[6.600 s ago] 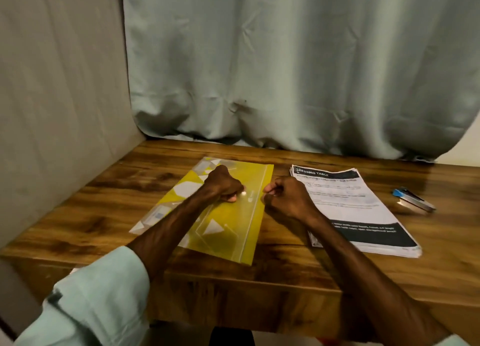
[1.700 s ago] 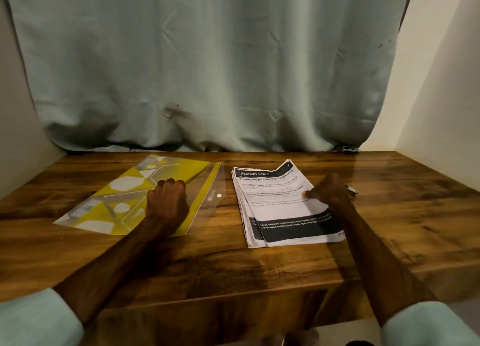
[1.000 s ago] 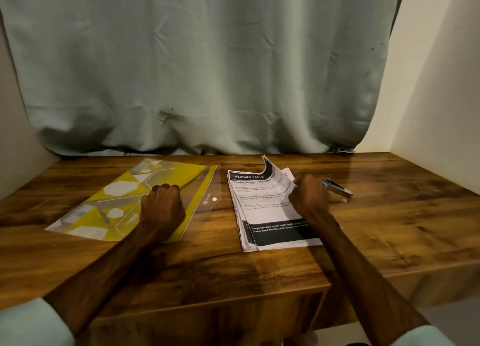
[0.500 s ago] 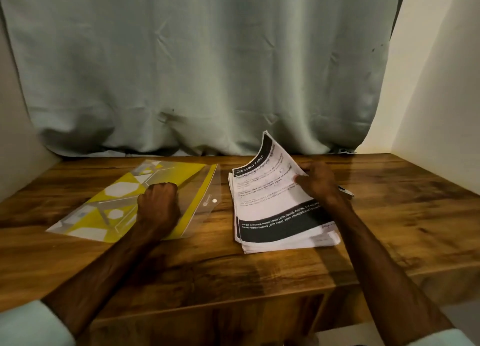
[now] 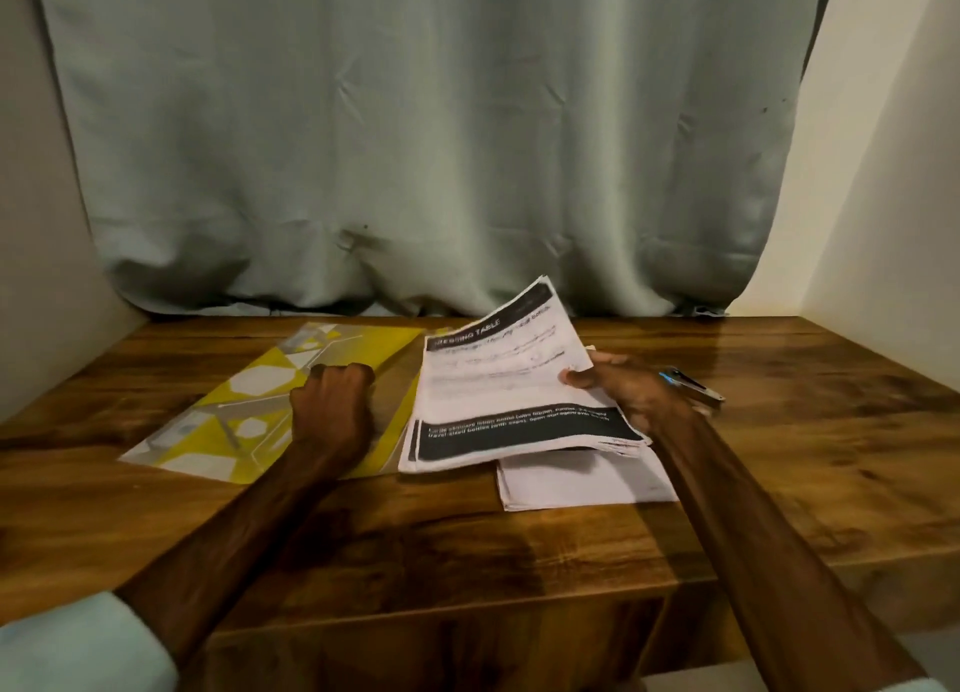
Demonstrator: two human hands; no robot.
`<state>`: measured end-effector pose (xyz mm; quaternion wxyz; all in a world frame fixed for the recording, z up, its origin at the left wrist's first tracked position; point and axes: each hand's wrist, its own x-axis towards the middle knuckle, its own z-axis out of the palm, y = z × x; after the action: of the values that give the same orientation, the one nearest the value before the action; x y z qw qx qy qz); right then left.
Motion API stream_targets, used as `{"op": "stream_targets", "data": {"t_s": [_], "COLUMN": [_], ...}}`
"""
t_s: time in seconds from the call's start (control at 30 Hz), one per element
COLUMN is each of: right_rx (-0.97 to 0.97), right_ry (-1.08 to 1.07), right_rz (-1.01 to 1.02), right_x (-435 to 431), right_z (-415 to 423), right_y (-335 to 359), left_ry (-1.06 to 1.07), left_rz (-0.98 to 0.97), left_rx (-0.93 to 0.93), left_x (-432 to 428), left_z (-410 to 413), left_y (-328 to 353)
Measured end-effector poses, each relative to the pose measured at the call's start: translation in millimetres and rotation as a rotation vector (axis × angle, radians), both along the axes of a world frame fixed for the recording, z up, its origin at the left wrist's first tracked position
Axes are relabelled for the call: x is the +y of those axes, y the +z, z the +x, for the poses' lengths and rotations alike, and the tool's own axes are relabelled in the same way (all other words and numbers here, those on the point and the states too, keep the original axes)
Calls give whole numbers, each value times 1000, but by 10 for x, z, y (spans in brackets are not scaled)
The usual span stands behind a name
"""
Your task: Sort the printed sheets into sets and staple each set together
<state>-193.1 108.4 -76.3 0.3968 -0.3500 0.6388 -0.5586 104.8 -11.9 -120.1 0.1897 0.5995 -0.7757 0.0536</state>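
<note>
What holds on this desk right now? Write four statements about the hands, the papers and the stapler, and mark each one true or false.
1. The right hand grips the lifted sheets at their right edge. True.
2. The left hand rests as a fist on the yellow folder. True.
3. The stapler lies on the yellow folder. False: it lies on the table, just beyond the right hand.
4. Every sheet is raised off the table. False: the flat sheets lie on the wood below the lifted sheets.
</note>
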Motion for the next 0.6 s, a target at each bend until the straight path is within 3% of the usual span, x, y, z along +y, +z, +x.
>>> {"op": "stream_targets", "data": {"t_s": [0.1, 0.2, 0.37, 0.6], "right_rx": [174, 180, 61, 182], "right_ry": [135, 144, 49, -130], "right_rz": [127, 128, -9, -19], "right_x": [-19, -60, -148, -521], "right_z": [97, 150, 347, 584], "right_y": [14, 26, -3, -124], "left_ry": [10, 40, -14, -105], "left_rz": [23, 14, -32, -5], "left_rx": [105, 167, 299, 387], "left_x": [-39, -72, -90, -49], "left_z": [40, 44, 66, 94], "left_y": [35, 89, 126, 164]}}
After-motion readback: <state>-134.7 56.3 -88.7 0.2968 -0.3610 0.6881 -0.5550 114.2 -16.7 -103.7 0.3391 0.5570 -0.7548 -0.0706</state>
